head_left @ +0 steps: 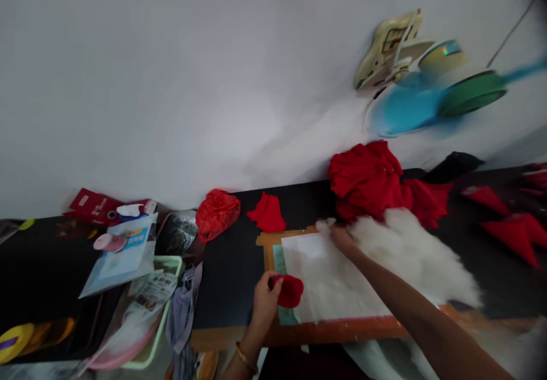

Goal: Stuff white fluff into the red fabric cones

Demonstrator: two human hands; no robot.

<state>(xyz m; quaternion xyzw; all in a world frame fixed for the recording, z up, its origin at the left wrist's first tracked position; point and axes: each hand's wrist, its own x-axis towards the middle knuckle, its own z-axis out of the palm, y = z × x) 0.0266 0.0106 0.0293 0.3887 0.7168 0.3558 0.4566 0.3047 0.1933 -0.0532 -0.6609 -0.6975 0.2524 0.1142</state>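
Note:
My left hand point(265, 300) pinches a small red cloth piece point(291, 291) between thumb and fingers, above the left edge of a white sheet point(325, 289). Up at the sheet's far edge, my right hand point(342, 238) has its fingers closed on a small tuft of white fluffy stuffing point(325, 225); motion blurs them a little. Right beside that hand lies a large heap of white stuffing point(410, 254), partly behind my forearm. A big pile of red cloth point(363, 180) sits just beyond the hand and the heap.
A red cloth piece point(269, 213) and a red plastic bag point(217, 215) lie at the back. Red pieces point(517, 235) are at right. Leftward stand a green basket point(149, 351), a pink spool point(110, 242) and a yellow tape roll point(17, 343). A blurred blue fan point(405, 109) hangs on the wall.

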